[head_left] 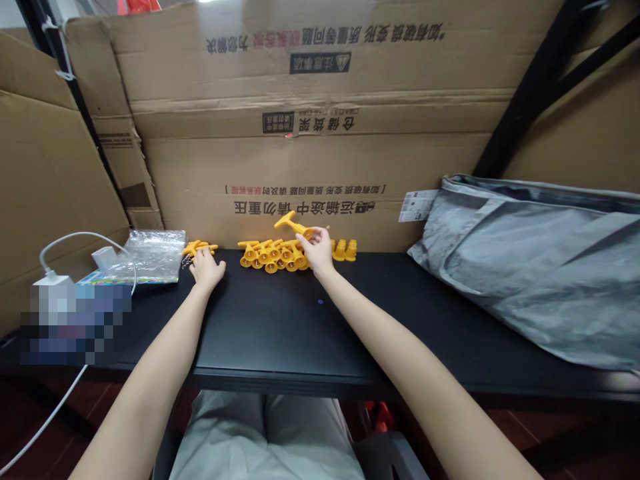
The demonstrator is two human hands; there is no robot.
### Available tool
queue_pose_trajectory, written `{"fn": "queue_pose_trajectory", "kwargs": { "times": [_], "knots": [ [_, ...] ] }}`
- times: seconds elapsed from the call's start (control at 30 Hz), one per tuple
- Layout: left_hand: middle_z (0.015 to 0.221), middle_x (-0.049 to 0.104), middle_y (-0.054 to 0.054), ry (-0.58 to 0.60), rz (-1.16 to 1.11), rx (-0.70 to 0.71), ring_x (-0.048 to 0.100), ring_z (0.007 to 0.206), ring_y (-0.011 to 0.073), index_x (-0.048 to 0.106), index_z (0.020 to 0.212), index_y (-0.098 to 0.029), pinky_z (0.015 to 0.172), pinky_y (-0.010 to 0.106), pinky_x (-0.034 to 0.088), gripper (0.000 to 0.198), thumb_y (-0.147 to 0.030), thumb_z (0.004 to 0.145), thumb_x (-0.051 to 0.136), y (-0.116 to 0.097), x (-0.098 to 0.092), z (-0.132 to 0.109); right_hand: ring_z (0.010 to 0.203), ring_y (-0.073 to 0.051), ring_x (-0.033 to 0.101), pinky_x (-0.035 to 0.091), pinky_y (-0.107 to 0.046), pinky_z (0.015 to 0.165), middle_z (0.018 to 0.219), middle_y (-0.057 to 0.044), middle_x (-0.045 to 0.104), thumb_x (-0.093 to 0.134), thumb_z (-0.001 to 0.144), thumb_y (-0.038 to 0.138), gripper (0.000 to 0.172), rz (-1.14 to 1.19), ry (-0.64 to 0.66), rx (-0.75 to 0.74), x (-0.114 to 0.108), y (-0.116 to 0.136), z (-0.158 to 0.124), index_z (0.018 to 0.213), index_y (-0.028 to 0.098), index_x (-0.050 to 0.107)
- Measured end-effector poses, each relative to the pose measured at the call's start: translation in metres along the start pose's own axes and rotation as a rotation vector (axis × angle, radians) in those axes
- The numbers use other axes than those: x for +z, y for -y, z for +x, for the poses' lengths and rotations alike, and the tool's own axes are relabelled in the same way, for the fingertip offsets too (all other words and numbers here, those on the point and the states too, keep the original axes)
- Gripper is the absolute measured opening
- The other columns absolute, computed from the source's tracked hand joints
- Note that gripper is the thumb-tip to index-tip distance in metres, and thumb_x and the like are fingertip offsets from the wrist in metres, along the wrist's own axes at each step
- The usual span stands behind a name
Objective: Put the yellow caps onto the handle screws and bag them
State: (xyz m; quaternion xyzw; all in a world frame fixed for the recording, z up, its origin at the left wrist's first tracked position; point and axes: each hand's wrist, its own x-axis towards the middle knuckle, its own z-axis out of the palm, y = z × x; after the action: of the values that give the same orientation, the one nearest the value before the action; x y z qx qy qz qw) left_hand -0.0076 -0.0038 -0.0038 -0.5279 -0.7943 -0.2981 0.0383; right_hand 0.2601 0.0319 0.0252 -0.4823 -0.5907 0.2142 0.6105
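My right hand (319, 252) is closed on a yellow plastic T-handled piece with a flared cup end (291, 225), lifted above the table and tilted, its crossbar to the upper left. Just below it lies a stack of similar yellow T-handled pieces (273, 255), cup openings facing me. A few yellow cups (346, 251) stand in a row right of that hand. My left hand (205, 268) rests at a small pile of yellow T-shaped parts (192, 248), fingers over them and thumb apart. Thin metal bits (187, 261) show beside it; its fingertips are partly hidden.
A large cardboard sheet (320, 160) walls the back of the black table (280, 327). At right slumps a grey bag (520, 267). Clear plastic packaging (153, 257), a white charger (55, 293) and its cable (75, 235) lie at left. A small blue dot (321, 302) marks the tabletop.
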Motion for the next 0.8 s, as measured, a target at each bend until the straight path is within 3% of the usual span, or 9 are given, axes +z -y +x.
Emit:
{"fn": "queue_pose_trajectory", "kwargs": {
  "times": [0.2,0.33,0.8],
  "knots": [
    [0.143,0.038,0.021,0.157,0.031,-0.102,0.033,0.135,0.0381,0.043,0.128,-0.02,0.107,0.062,0.022,0.058,-0.04,0.074,0.055,0.013,0.015,0.008,0.101,-0.026,0.061,0.043,-0.035,0.085,0.112,-0.013,0.066,0.05,0.086,0.04,0.037,-0.504,0.062,-0.068,0.02,0.004,-0.011,0.117,0.019,0.049],
    [0.141,0.041,0.02,0.181,0.043,-0.088,0.036,0.133,0.0384,0.048,0.124,-0.02,0.107,0.064,0.02,0.054,-0.042,0.075,0.053,0.015,0.016,0.01,0.102,-0.026,0.061,0.037,-0.035,0.09,0.112,-0.014,0.067,0.044,0.091,0.04,0.037,-0.726,0.124,-0.118,0.033,0.006,-0.017,0.121,0.019,0.048],
    [0.13,0.05,0.019,0.087,0.054,-0.092,0.043,0.125,0.0354,0.056,0.111,-0.019,0.102,0.056,0.033,0.038,-0.033,0.076,0.052,0.018,0.015,0.01,0.103,-0.023,0.062,0.029,-0.035,0.094,0.104,-0.013,0.069,0.039,0.095,0.045,0.038,-0.768,0.247,-0.151,0.075,0.027,-0.023,0.12,0.017,0.044]
  ]
}}
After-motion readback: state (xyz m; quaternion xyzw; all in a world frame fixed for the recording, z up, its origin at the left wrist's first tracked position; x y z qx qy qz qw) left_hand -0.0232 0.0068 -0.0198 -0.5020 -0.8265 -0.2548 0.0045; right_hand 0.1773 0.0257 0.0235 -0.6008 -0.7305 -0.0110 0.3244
